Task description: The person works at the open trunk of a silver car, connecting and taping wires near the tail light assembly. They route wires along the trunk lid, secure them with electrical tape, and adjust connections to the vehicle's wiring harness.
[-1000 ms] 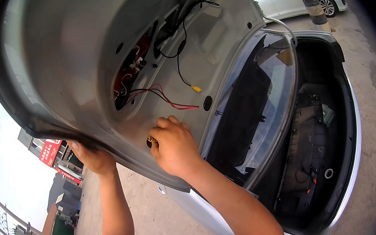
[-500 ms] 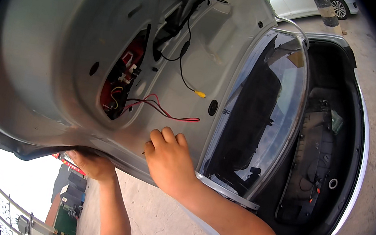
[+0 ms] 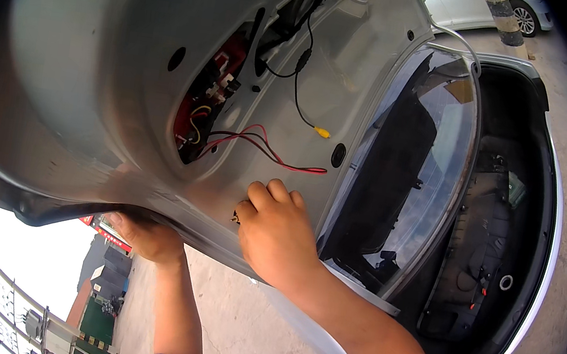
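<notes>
- Concrete ground (image 3: 230,300): pale, running beneath everything.
- Silver car (image 3: 555,237): rear end at right, trunk open.
- White car (image 3: 460,6): parked at top right, partly behind a black-and-tan striped post (image 3: 500,15).
- Trunk lid (image 3: 57,87): raised, bare grey inner face in view, filling the upper left.
- Trunk compartment (image 3: 508,100): black-lined; a dark moulded panel (image 3: 475,233) lies inside.
- Rear window (image 3: 405,216): between lid and compartment, with reflections.
- Opening (image 3: 232,50) in the lid: red and dark parts and a loop of pale wire visible within.
- Left hand (image 3: 148,239): under the lid's lower edge, thumb against it; remaining fingers hidden, cannot tell whether spread or together.
- Right hand (image 3: 276,230): before the inner face near the lower edge, back of hand toward the camera. Fingers curled and close together, pinching the small piece below; thumb hidden.
- Black cable (image 3: 297,92): hangs along the inner face, ending in a yellow plug (image 3: 321,132).
- Red-and-black wires (image 3: 313,171): out of the opening, ends just above the right hand.
- Small brass-and-black piece (image 3: 235,219): at the right hand's left side, mostly covered; exact kind unclear.
</notes>
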`<state>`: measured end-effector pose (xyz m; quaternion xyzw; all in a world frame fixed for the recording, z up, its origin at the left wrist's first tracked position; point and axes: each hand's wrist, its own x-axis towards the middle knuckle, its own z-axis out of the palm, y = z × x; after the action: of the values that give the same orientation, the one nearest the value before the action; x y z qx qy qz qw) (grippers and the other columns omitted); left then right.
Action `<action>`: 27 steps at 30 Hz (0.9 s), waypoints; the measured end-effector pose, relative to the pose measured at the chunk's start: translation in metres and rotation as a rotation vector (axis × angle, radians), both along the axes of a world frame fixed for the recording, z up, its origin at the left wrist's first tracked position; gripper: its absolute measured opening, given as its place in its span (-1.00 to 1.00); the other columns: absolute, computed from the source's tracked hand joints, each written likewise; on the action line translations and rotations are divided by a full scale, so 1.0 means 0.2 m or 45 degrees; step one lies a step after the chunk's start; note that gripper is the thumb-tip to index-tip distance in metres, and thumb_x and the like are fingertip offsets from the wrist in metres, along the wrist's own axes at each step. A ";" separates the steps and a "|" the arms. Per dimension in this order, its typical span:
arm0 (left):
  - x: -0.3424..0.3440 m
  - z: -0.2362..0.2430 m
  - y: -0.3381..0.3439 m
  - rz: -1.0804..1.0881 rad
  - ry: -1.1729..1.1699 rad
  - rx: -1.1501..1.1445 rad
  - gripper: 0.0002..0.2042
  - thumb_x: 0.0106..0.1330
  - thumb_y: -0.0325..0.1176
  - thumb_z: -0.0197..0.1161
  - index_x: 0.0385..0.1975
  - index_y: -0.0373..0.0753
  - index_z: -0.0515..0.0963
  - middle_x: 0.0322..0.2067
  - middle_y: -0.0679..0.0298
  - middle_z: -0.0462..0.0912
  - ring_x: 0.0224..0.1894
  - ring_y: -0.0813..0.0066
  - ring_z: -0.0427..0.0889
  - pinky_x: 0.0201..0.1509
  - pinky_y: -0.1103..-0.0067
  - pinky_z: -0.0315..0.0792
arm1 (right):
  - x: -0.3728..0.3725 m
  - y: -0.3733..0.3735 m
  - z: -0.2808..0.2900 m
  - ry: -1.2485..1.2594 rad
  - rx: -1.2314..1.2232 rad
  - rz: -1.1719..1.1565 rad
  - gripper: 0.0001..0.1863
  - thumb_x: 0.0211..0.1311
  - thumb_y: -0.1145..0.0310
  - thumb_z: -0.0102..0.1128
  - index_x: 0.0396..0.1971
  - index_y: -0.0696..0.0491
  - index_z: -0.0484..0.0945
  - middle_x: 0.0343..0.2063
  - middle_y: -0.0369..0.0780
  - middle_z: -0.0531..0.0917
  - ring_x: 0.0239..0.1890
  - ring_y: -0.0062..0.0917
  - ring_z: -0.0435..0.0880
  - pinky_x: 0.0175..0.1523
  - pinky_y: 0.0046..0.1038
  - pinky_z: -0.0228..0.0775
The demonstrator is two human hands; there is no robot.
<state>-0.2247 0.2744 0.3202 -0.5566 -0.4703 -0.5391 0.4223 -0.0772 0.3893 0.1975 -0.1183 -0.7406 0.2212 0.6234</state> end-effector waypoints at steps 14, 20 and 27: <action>0.09 0.01 0.04 -0.129 0.019 -0.123 -0.40 0.79 0.00 -0.27 0.55 -0.33 0.32 0.36 0.10 0.51 0.42 0.25 0.44 0.57 0.36 0.25 | 0.02 0.03 0.00 0.012 0.043 0.129 -0.94 0.15 0.50 0.40 -0.36 0.08 0.73 -0.19 -0.24 0.61 -0.03 -0.29 0.56 0.03 -0.23 0.45; 0.09 0.02 0.03 -0.103 -0.020 -0.094 -0.40 0.77 0.09 -0.27 0.31 -0.37 0.43 0.16 0.10 0.55 0.25 0.29 0.49 0.42 0.42 0.31 | 0.04 -0.01 0.05 0.177 -0.188 0.231 -0.79 0.22 0.34 0.50 -0.27 0.14 0.71 -0.26 -0.17 0.64 -0.12 -0.20 0.65 -0.03 -0.19 0.55; 0.15 0.04 0.04 -0.034 0.044 -0.088 -0.40 0.77 0.08 -0.27 0.29 -0.38 0.44 0.13 0.10 0.55 0.20 0.31 0.49 0.37 0.44 0.31 | 0.08 0.19 0.31 0.662 -0.639 0.666 -0.37 0.24 0.28 0.51 0.29 0.16 0.58 -0.13 -0.11 0.75 -0.15 -0.34 0.75 0.03 -0.28 0.61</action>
<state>-0.1954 0.2815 0.3274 -0.5863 -0.4737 -0.5185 0.4037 -0.0613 0.4275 0.2592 -0.0151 -0.4877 0.5666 0.6641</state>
